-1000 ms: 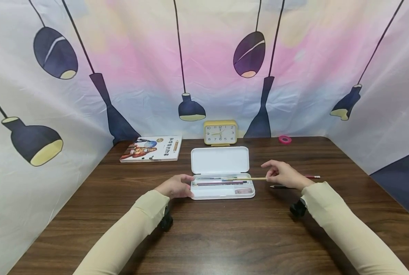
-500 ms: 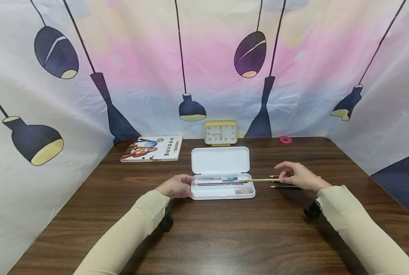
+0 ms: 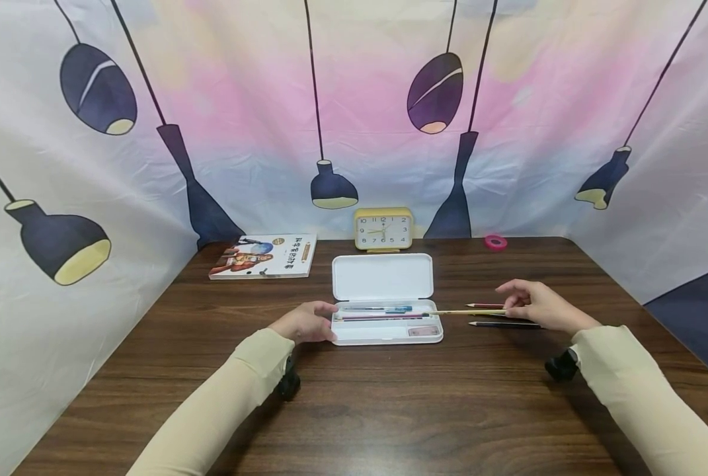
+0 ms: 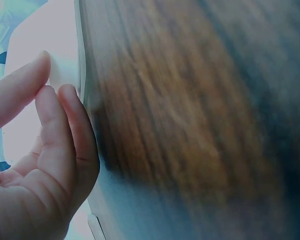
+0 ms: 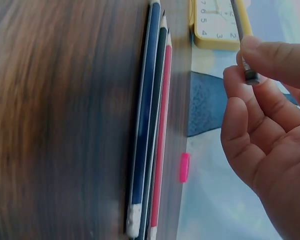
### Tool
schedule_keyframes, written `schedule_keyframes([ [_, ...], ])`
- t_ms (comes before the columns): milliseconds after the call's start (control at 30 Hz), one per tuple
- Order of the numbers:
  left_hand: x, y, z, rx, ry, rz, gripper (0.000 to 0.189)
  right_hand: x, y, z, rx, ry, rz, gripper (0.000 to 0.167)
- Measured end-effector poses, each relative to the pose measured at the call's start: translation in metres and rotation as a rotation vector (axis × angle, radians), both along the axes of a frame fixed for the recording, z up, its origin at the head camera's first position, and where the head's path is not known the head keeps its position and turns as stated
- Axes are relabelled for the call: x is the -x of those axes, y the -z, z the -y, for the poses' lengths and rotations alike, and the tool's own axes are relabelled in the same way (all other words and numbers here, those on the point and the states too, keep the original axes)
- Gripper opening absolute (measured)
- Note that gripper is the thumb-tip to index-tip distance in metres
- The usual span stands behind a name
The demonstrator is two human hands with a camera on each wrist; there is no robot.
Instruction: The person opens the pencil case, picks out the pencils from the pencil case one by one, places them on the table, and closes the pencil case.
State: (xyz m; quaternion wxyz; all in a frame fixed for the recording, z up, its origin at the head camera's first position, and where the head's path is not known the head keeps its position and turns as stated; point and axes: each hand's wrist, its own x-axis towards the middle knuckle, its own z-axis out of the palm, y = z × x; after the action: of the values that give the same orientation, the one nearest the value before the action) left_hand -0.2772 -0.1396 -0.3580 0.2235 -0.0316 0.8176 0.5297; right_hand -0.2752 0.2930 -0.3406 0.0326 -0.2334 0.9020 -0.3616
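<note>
A white pencil case (image 3: 377,342) lies with its lid raised in the head view. My left hand (image 3: 306,322) holds its left end, thumb and fingers at the edge; the left wrist view shows this hand (image 4: 50,135) bent against the case wall. Inside lie a blue pen (image 3: 398,309), a dark pencil (image 3: 383,318) and a small pinkish block (image 3: 423,330). My right hand (image 3: 538,307) pinches a yellowish pencil (image 3: 469,312) near one end, its other end over the case's right rim. In the right wrist view, the pencil's end (image 5: 251,76) pokes out between thumb and fingers.
Under my right hand several pencils lie side by side, among them a red pencil (image 5: 161,135) and a navy one (image 5: 142,120). A yellow clock (image 3: 383,229) stands behind the case. A book (image 3: 264,258) lies back left, and a pink ring (image 3: 496,242) back right.
My right hand has moved right with the yellowish pencil, which now overlaps only the case's right end. The pencils on the table show more. My left hand stays at the case.
</note>
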Motion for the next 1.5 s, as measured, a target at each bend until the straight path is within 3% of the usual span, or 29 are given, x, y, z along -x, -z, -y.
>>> schedule_keyframes([
  [1133,0.0,-0.001,0.001,0.008,-0.002,-0.001,0.06,-0.01,0.015,-0.051,0.015,0.007,0.145,0.036],
  [1500,0.0,0.0,-0.001,0.005,-0.001,-0.003,0.059,-0.005,0.024,-0.055,-0.029,0.073,0.141,0.042],
])
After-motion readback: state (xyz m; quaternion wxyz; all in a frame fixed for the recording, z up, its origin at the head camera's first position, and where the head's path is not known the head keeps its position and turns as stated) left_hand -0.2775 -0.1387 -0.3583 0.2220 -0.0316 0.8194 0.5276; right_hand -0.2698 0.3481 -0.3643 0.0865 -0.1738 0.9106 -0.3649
